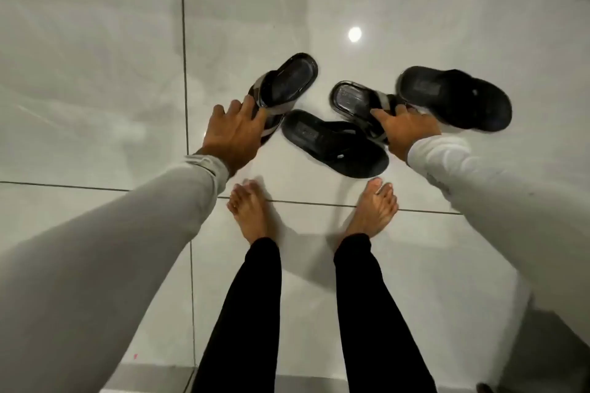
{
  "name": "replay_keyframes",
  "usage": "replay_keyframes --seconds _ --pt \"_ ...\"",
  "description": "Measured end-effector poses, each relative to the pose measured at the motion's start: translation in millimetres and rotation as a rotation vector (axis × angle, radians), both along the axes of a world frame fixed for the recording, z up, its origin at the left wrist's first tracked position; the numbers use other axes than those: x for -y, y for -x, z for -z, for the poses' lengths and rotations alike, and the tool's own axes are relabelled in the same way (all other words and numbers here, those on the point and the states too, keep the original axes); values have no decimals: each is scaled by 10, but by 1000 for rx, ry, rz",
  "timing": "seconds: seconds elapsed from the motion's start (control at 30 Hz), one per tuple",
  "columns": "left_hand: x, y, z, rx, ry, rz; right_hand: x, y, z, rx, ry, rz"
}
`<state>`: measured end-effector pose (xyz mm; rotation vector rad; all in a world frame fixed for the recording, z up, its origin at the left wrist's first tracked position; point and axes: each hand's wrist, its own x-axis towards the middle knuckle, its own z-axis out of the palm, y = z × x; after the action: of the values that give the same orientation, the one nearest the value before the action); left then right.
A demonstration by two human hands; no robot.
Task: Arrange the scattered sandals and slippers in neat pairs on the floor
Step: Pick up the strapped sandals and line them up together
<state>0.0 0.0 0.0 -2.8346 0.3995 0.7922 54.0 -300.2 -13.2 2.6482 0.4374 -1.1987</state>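
Several black sandals lie on glossy white floor tiles ahead of my bare feet. My left hand (234, 128) grips the toe end of a grey-strapped sandal (287, 83), whose heel points away to the upper right. The matching grey-strapped sandal (354, 100) is held by my right hand (405, 129) at its strap. Between my hands lies an all-black slipper (332, 143) flat on the floor. A second all-black slipper (456, 97) rests to the right, just beyond my right hand. Whether the held sandals touch the floor is unclear.
My bare feet (249, 210) stand on a tile seam (95, 187) close behind the sandals, with black trouser legs below. A bright lamp reflection (354, 34) shines on the tile beyond. Open floor spreads to the left and far side.
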Motion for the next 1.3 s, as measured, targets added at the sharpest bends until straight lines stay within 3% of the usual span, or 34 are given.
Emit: replay_keyframes --seconds 0.27,0.43,0.67,1.0,1.13,1.3 --pt "82 -369 640 -117 117 137 -12 -143 498 14 85 -119" --pt "47 -629 895 -149 17 74 25 -357 655 32 51 -98" --pt "-320 -887 757 -184 -26 -37 -213 -793 630 47 -72 52" --pt "-1029 -912 670 -101 -24 -142 -1305 -1369 583 68 -279 267" --pt "-1235 -839 693 -106 -10 -158 -1779 -1361 606 50 -388 385" --pt "-1302 -747 728 -123 44 -225 -2164 -1115 657 14 -444 386"
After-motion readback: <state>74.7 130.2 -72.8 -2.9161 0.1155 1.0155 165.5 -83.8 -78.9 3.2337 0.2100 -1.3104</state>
